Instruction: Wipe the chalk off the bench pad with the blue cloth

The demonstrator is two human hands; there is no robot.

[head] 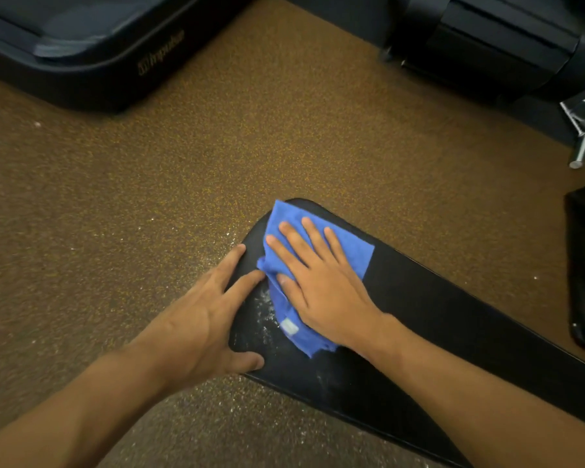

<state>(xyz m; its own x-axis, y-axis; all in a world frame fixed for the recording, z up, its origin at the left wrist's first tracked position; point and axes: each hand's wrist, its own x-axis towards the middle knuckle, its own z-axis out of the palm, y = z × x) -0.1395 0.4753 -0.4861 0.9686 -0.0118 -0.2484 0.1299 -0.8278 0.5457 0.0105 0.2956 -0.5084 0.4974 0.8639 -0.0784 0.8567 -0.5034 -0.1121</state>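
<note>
One blue cloth [321, 261] lies crumpled on the near end of one black bench pad [453, 325]. The right hand [321, 282] presses flat on it, fingers spread, not clenched. White chalk [265, 312] shows beside the cloth, partly hidden beneath it. The left hand [200, 319] rests open on the pad's edge. The pad is cut off at the frame's lower right. Speckled floor [149, 197] surrounds it.

a bench pad [436, 315] runs from lower right toward centre over the floor [149, 197]. a cloth [348, 251] lies on its far end under the right hand [321, 285]; the left hand [200, 319] rests on the pad's left edge, chalk [264, 312] between them
</note>
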